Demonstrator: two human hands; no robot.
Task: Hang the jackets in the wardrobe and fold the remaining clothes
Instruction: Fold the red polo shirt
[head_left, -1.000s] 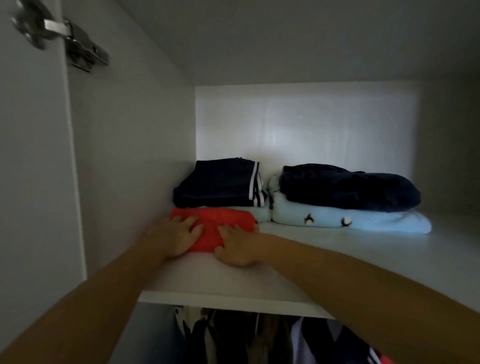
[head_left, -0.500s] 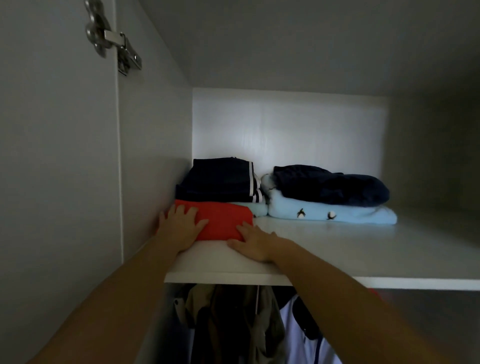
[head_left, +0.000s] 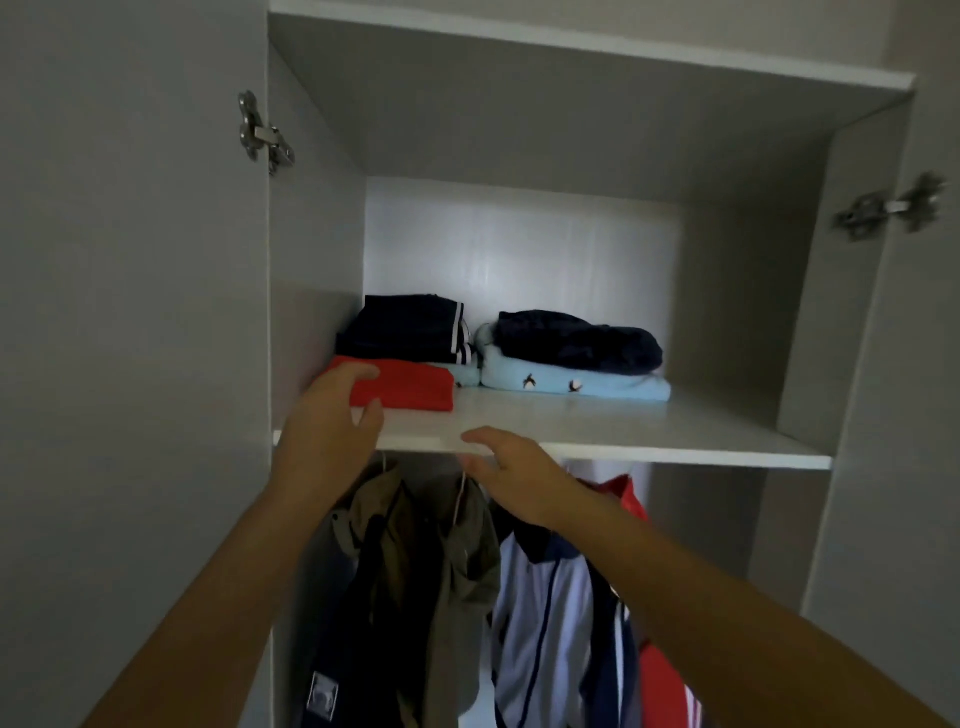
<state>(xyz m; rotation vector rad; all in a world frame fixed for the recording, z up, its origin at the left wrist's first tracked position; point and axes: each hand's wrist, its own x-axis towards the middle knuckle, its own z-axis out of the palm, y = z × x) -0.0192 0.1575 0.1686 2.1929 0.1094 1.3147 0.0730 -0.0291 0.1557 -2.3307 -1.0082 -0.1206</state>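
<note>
Two hands are raised to the wardrobe shelf (head_left: 649, 434). The left hand (head_left: 332, 421), fingers spread, covers the left end of the one red folded garment (head_left: 410, 387) at the shelf's front left; whether it touches cannot be told. The right hand (head_left: 517, 480), fingers loose and holding nothing, partly hides the hanging jackets (head_left: 545, 597) below. Behind lie one striped navy garment (head_left: 400, 330) and one dark garment (head_left: 576, 340) atop one pale blue garment (head_left: 582, 385). Two hinges (head_left: 265, 135) show.

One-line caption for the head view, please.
A folded red garment on the wardrobe shelf, left hand at it, right hand open at the shelf edge, jackets hanging below.
</note>
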